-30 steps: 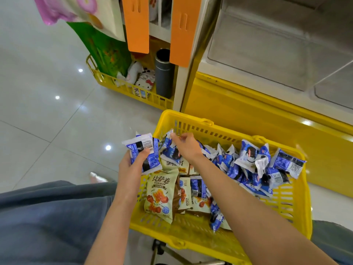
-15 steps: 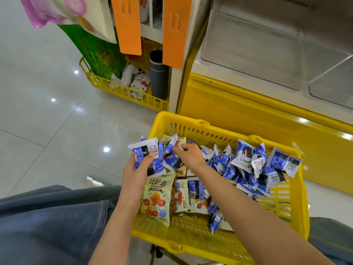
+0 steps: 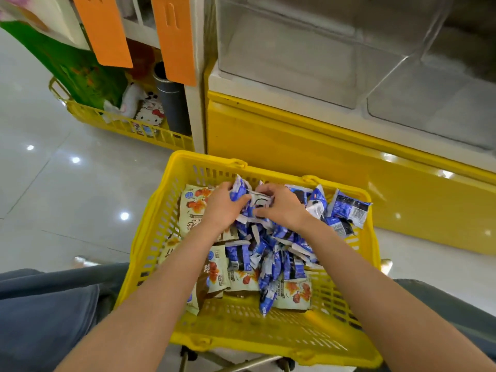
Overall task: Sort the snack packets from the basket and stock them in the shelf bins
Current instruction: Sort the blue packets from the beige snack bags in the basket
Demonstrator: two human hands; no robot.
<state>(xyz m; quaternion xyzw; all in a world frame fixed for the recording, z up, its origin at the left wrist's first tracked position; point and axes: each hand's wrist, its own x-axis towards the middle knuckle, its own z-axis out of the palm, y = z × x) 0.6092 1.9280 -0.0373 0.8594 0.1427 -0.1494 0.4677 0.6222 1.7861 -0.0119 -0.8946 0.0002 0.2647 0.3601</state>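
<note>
A yellow plastic basket (image 3: 150, 245) in front of me holds several small blue snack packets (image 3: 271, 253) and several cream packets with orange pictures (image 3: 193, 208). Both my hands are inside it, near its far side. My left hand (image 3: 222, 208) grips a bunch of blue packets (image 3: 239, 190), fingers curled round them. My right hand (image 3: 281, 205) pinches a blue and white packet (image 3: 259, 202) right beside the left hand. More blue packets (image 3: 349, 208) lie piled against the basket's right rim.
Clear plastic shelf bins (image 3: 295, 57) stand above a yellow shelf base (image 3: 295, 146) just beyond the basket. At the left are orange hanging tags (image 3: 174, 36), a dark tube (image 3: 173, 103) and a second yellow basket (image 3: 128, 127) with toys. Tiled floor lies to the left.
My left hand, which held blue packets up at the basket's left edge, has come down into the basket beside my right hand. Both hands now meet over the blue pile.
</note>
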